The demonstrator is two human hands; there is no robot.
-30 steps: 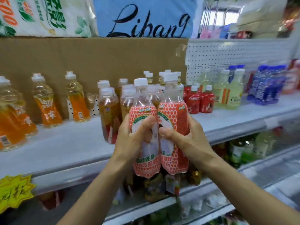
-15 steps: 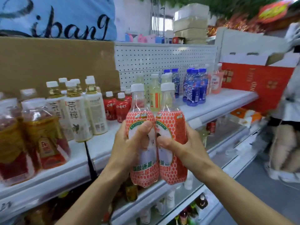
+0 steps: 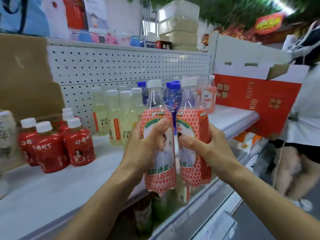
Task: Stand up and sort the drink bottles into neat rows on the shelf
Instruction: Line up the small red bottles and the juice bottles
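I hold two upright bottles with red honeycomb labels and white caps side by side in front of the white shelf (image 3: 230, 116). My left hand (image 3: 143, 146) grips the left bottle (image 3: 160, 177); my right hand (image 3: 207, 149) grips the right bottle (image 3: 197, 118). On the shelf stand small red-labelled bottles (image 3: 76, 144) at the left, pale yellow bottles (image 3: 117, 115) in the middle, blue-capped bottles (image 3: 171, 94) behind my two, and one matching pink bottle (image 3: 208, 99) near the pegboard at the right.
A white pegboard (image 3: 121, 66) backs the shelf, with brown cardboard (image 3: 22, 75) at the left. A red and white carton (image 3: 256, 99) sits past the shelf's right end. A person (image 3: 301, 118) stands at the right edge. Lower shelves (image 3: 207, 196) hold more bottles.
The view has swung right along the shelf; the orange and tea bottles have left the view and the red carton has come closer. Both hands keep the same grip on the two bottles.
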